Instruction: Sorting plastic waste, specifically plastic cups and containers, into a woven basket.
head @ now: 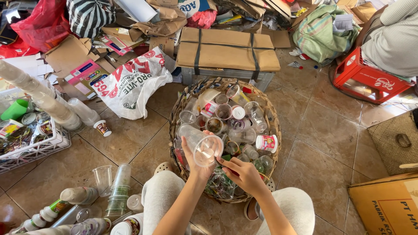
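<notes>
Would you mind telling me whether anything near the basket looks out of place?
One small printed cup stands alone on the tiled floor, apart from the round woven basket and the stacks of clear plastic cups. Nothing looks spilled.

cups [244,126] in basket [272,117], crate [39,148] left, box [228,50] behind
</notes>
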